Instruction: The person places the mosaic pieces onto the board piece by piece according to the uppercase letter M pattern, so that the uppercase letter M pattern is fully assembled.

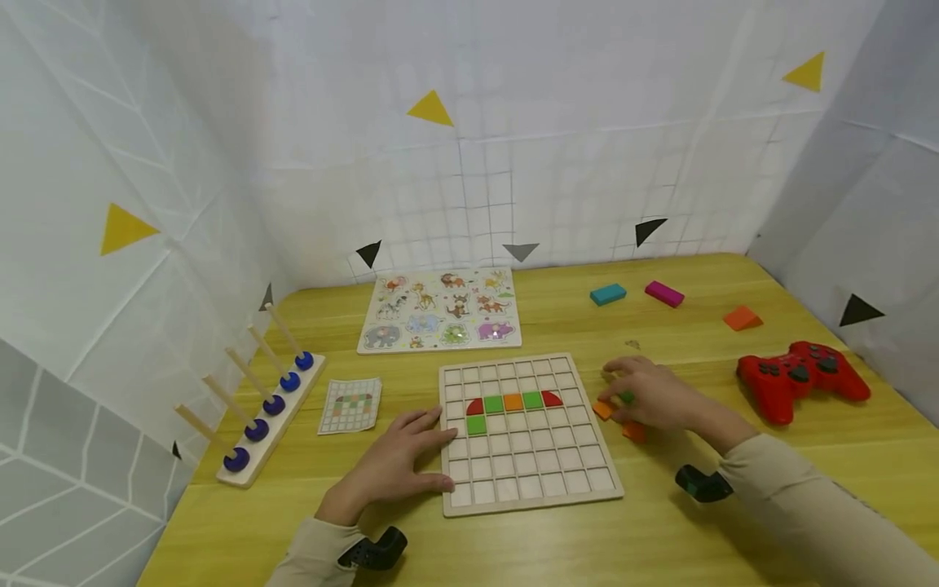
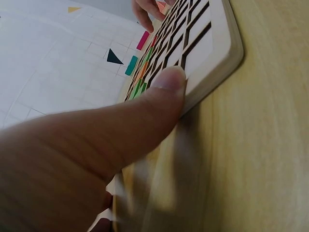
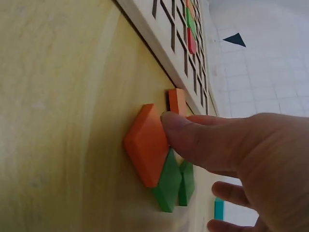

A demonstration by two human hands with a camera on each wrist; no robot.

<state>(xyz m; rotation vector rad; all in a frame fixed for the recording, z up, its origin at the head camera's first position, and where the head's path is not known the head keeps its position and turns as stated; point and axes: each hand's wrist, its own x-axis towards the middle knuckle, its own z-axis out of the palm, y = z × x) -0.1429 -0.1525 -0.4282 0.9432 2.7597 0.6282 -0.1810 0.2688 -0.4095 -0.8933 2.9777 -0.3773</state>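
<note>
A wooden grid board (image 1: 531, 504) lies flat, with red, green and orange tiles set in a row and a green tile (image 1: 477, 425) below its left end. My left hand (image 1: 399, 456) rests along the board's left side, fingers spread. Its thumb (image 2: 169, 79) presses on the board's edge in the left wrist view. Right of the board, my right hand (image 1: 649, 394) pinches an orange tile (image 1: 603, 409) between thumb and forefinger, low over the table. Beside the thumb lie another orange tile (image 3: 147, 145) and two green tiles (image 3: 168, 186), partly hidden in the head view.
A pattern card (image 1: 350, 405) lies left of the board, near a peg stand (image 1: 271, 424) with blue rings. Behind is an animal puzzle (image 1: 440, 310). Teal (image 1: 608, 294) and magenta blocks (image 1: 664, 293), an orange wedge (image 1: 743, 318) and a red game controller (image 1: 803, 379) are to the right.
</note>
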